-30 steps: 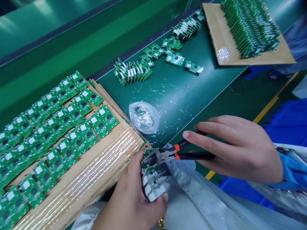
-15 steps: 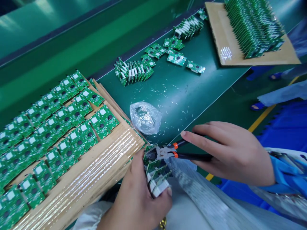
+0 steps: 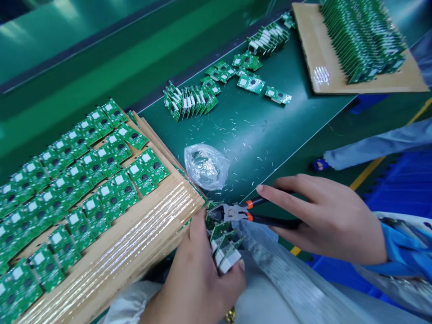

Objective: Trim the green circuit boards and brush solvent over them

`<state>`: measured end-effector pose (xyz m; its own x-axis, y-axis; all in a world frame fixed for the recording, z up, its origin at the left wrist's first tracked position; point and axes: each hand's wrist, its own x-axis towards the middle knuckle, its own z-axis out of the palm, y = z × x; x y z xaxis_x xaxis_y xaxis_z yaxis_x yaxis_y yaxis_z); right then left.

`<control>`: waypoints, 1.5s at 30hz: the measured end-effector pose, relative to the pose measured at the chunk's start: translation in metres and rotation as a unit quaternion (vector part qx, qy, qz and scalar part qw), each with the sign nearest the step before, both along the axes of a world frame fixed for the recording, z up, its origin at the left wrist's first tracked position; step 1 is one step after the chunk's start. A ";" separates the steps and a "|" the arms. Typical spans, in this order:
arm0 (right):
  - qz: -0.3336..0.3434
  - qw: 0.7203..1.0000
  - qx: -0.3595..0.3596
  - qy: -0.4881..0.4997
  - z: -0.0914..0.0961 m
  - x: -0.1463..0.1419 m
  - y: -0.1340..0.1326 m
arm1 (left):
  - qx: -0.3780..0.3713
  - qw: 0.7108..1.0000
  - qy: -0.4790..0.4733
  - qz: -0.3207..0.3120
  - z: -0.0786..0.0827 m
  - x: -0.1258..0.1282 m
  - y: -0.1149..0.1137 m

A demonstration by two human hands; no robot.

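Observation:
At the bottom middle, my left hand [image 3: 202, 274] is closed around a small stack of green circuit boards [image 3: 225, 245] with white blocks on them. My right hand [image 3: 327, 216] grips a pair of cutting pliers [image 3: 234, 212] by its black handles, which have orange bands near the joint. The pliers' jaws lie against the end of the held stack, close to my left fingertips. Whether the blades touch a lead there is too small to tell. Just beyond the jaws, a clear plastic bag [image 3: 206, 166] with shiny bits in it rests on the green table [image 3: 236, 148].
Rows of circuit boards [image 3: 86, 180] cover stacked cardboard [image 3: 135, 229] at left. Loose boards [image 3: 251, 83] and leaning groups [image 3: 191, 101] lie along the far edge, with thin wire clippings [image 3: 245, 145] nearer. Upright boards fill another cardboard sheet [image 3: 320, 78]. A person's leg [image 3: 374, 144] shows at right.
The view has shifted slightly, and my hands keep nearly the same pose with the pliers at the stack. The other person's leg at right has moved leftward.

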<state>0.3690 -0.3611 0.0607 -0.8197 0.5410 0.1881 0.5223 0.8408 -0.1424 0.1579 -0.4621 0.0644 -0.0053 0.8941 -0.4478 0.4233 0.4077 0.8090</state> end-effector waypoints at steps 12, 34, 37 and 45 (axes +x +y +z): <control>-0.032 0.982 -0.180 -0.047 0.013 0.000 0.004 | -0.076 0.982 -0.175 -0.011 0.012 -0.005 0.022; 0.004 0.998 0.054 0.043 0.012 0.002 0.002 | -0.065 0.988 -0.110 0.083 0.006 -0.013 -0.016; 0.009 0.997 0.060 0.049 0.011 0.000 0.003 | -0.056 0.990 -0.104 0.072 0.004 -0.013 -0.016; -0.003 0.995 0.082 0.056 0.009 -0.003 0.003 | -0.070 0.974 -0.151 0.155 0.017 -0.003 -0.009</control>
<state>0.3663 -0.3583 0.0701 -0.7848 0.5007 0.3653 0.5164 0.8541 -0.0613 0.1551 -0.4706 0.0809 -0.1139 0.8006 -0.5883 0.0150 0.5935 0.8047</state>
